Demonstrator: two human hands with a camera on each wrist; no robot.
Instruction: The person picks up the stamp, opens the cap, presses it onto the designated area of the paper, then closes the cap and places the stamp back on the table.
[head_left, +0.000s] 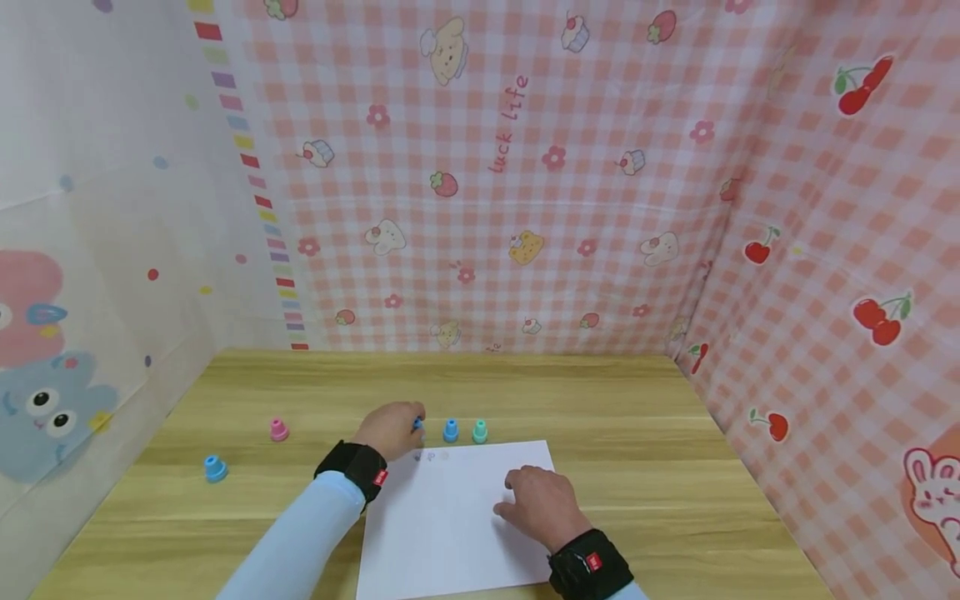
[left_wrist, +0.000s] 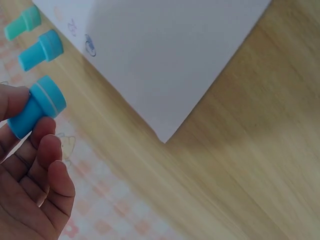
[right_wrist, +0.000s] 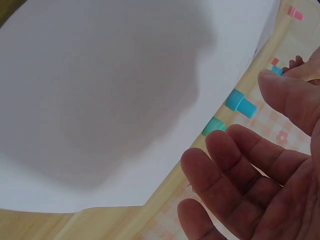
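Note:
My left hand [head_left: 388,428] pinches a blue stamp [left_wrist: 47,102] between thumb and fingers, just past the far left corner of a white sheet of paper [head_left: 457,525]. Whether the stamp touches the table I cannot tell. To its right stand another blue stamp [head_left: 451,431] and a green stamp [head_left: 480,431]. Small faint stamped prints [left_wrist: 90,46] run along the paper's far edge. Over the right part of the sheet hovers my right hand [head_left: 543,502], its fingers loosely bent with nothing in them, as the right wrist view shows.
On the table's left side stand a pink stamp [head_left: 279,430] and a further blue stamp [head_left: 215,468]. The wooden table [head_left: 637,433] is bordered by a pink checked cloth [head_left: 495,208] behind and at right, and a white printed cloth [head_left: 112,208] at left.

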